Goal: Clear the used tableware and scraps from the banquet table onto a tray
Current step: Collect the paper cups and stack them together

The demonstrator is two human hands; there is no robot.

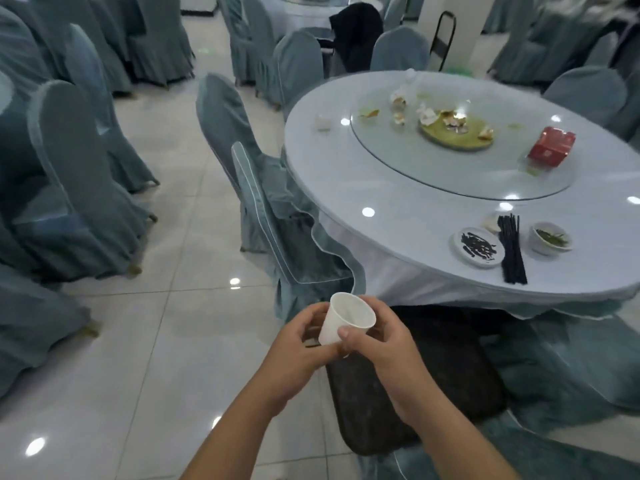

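We note the left hand [304, 344] and right hand [377, 344] both gripping a paper cup [346, 320] above the tray [450, 375]. Chopsticks [512, 251], bowl [550, 238] and scraps [446, 119] lie uncleared on the table [381, 188].

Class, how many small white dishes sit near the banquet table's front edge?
2: a saucer of dark scraps left of the black chopsticks, and a small bowl with green leaves right of them. More may lie outside the frame.

Bright overhead glare on floor [145, 306]; edges blurred, warped

no legible text, red box [551, 147] markings too blurred
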